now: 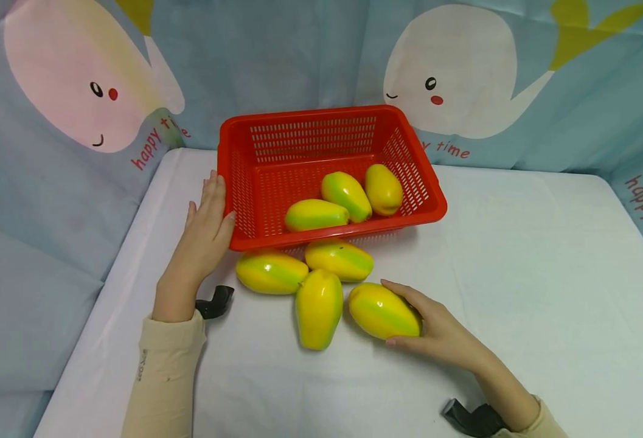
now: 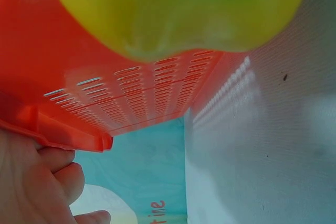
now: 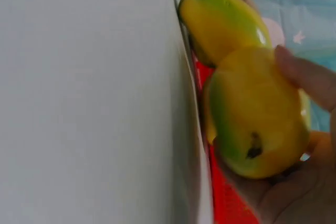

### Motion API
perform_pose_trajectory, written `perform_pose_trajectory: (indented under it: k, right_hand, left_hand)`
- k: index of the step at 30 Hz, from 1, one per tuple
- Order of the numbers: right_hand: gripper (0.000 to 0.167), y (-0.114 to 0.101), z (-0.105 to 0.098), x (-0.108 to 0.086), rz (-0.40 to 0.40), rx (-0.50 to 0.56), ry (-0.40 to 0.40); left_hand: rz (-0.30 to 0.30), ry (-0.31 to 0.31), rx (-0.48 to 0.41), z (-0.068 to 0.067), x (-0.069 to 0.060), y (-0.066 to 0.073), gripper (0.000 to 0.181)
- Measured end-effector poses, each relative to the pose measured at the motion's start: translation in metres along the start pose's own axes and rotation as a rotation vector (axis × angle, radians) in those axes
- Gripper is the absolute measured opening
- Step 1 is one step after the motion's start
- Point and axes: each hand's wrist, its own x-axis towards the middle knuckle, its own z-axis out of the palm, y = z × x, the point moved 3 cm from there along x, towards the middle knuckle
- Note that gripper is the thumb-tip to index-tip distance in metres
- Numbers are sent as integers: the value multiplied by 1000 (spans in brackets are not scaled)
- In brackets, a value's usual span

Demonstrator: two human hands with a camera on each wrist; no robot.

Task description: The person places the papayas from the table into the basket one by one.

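Note:
In the head view a red basket holds three yellow-green mangoes, one of them at its right end. My left hand rests with straight fingers against the basket's left side; the left wrist view shows those fingers at the rim. My right hand grips a mango on the table, thumb and fingers around its right end. The right wrist view shows that mango in the hand. Three other mangoes lie in front of the basket, the nearest one upright in view.
A white cloth covers the table, with a blue printed curtain behind and at the sides. Dark devices sit at both wrists, one by the left and one by the right.

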Motion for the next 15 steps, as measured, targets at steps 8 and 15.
perform_pose_trajectory:
  k: [8,15]
  right_hand:
    - [82,-10,-21,2,-59,37,39]
    - [83,-24,-31,14,-125,60,41]
  left_hand:
    - [6,5,0,-1,0,0,63]
    - [6,5,3,-1,0,1,63]
